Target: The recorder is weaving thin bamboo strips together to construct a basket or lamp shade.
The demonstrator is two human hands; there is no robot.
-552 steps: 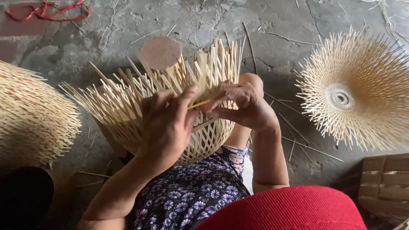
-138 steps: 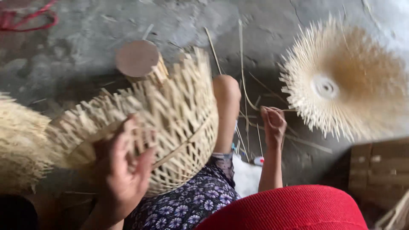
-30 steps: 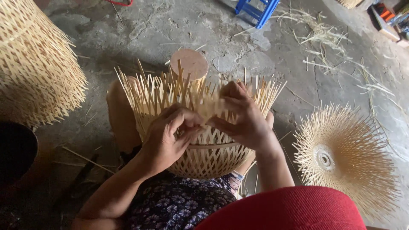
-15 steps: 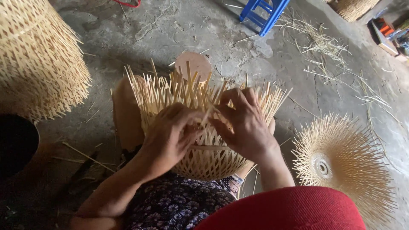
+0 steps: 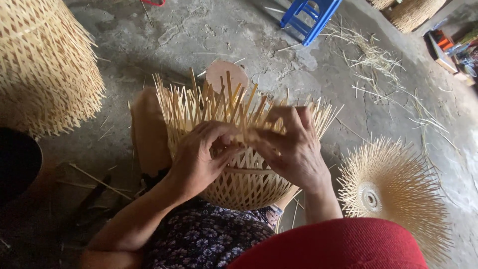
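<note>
1. Half-woven bamboo basket (image 5: 239, 169) propped on the lap, loose strip ends fanning upward.
2. Left hand (image 5: 199, 159) curled over the rim, fingertips pinching strips.
3. Right hand (image 5: 294, 149) gripping strips opposite, seemingly pinching one; fingertips partly hidden.
4. Round splayed bamboo piece (image 5: 393, 192) lying on the floor (image 5: 209, 35) to the right.
5. Tall woven basket (image 5: 45, 65) standing far left; blue stool (image 5: 311, 17) above.

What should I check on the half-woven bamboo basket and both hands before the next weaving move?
1. Basket steadied on the lap: ok, it rests against the knees.
2. Left hand on the weave: ok, fingers pinch the strips at the rim.
3. Right hand on the weave: ok, it grips the adjoining strips.
4. Loose upright strips free above the rim: ok, they stand unwoven.
5. Which strip is being worked: cannot tell, fingers hide it.
6. Spare strips in reach: cannot tell.
</note>
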